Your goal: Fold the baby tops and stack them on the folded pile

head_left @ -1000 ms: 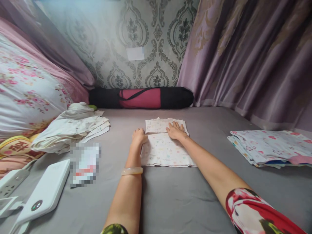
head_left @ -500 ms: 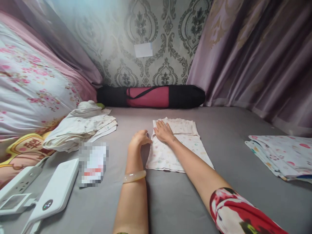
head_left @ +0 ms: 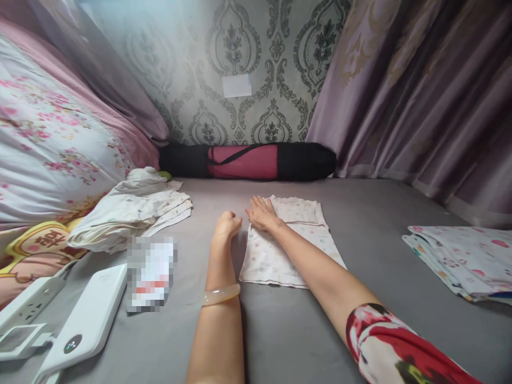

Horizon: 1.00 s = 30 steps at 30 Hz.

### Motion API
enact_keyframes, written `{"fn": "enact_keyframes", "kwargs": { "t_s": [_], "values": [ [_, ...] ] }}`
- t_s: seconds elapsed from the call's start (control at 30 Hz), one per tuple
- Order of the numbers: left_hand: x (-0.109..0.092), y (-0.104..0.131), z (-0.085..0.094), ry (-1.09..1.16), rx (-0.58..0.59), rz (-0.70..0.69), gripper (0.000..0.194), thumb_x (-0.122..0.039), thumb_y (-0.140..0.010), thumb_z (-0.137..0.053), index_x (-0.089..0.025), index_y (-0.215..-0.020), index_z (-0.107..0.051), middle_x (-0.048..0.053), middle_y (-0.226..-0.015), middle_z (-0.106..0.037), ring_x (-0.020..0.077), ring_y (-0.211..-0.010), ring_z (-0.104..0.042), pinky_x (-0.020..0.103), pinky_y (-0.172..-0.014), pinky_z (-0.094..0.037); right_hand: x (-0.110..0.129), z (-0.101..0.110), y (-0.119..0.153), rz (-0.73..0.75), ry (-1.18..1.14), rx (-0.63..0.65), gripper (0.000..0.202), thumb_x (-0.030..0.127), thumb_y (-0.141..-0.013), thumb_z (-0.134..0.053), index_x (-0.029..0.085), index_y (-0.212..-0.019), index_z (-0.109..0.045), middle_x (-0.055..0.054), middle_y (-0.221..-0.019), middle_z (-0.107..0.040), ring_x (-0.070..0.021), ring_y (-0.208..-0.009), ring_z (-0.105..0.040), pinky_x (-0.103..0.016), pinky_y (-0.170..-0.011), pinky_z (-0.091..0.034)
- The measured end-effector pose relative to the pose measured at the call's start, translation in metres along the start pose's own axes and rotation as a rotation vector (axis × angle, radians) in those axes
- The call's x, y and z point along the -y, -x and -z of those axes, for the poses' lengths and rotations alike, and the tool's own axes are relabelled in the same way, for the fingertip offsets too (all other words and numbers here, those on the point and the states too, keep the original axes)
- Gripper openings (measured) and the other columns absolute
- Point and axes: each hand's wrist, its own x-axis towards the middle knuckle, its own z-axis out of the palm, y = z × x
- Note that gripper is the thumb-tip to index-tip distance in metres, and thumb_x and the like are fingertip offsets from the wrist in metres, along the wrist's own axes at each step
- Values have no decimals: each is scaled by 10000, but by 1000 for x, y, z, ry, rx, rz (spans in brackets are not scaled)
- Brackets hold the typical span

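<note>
A white cloth [head_left: 296, 245] with a small colourful print lies on the grey sheet, its far part folded over toward me. My right hand [head_left: 263, 214] is flat with fingers stretched out, resting at the cloth's far left corner. Just left of the cloth, apart from it, is my left hand [head_left: 227, 225], thumb away from the loosely bent fingers and nothing seen in it. A pale bangle [head_left: 221, 295] circles the left wrist.
Crumpled printed cloths [head_left: 132, 208] lie at left beside a pillow [head_left: 52, 128]. Nearer are a white power bank [head_left: 90, 309], a power strip [head_left: 32, 304] and a blurred packet [head_left: 151, 274]. Folded cloths [head_left: 464, 256] lie at right. A black-and-red long bag [head_left: 244, 161] lies along the wall.
My right hand has slid slightly left across the cloth to its left edge. My left hand has barely moved, its fingers turned a little.
</note>
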Motion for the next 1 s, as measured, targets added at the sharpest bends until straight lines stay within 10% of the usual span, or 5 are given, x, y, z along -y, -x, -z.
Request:
{"fn": "enact_keyframes", "kwargs": {
  "t_s": [0.23,0.57,0.77,1.0],
  "values": [
    [-6,1,1,-58,-23,-134,287,-135,-837,-476,-140,-1047,-671,150,-987,-730,232,-984,-677,258,-781,-476,5,-27,-5,10,-70,-72,625,413,-989,-257,58,-1498,-331,-126,-1597,-240,-221,-1486,-152,-442,-1203,-21],
    [-46,3,-45,-112,-93,-587,497,-97,-856,-388,-138,-1336,-512,155,-1354,-562,223,-1256,-527,339,-1066,-394,-53,12,24,-86,-104,-224,552,282,-968,-317,59,-1467,-393,-148,-1565,-322,-205,-1463,-234,-345,-1190,-140],
    [-42,4,-81,-345,-26,-413,560,-393,-986,-241,-114,-1452,-376,179,-1577,-276,336,-1466,-218,514,-1164,-212,-82,12,55,-269,35,-175,605,454,-997,-271,151,-1519,-322,-156,-1611,-188,-296,-1486,-120,-493,-1174,-58],
    [-38,3,-81,-380,25,-370,626,-450,-965,-253,-130,-1501,-302,163,-1608,-194,347,-1478,-169,509,-1176,-164,-84,12,48,-288,64,-109,602,492,-981,-258,216,-1511,-335,-137,-1603,-233,-317,-1475,-143,-534,-1150,-60]
  ]
}}
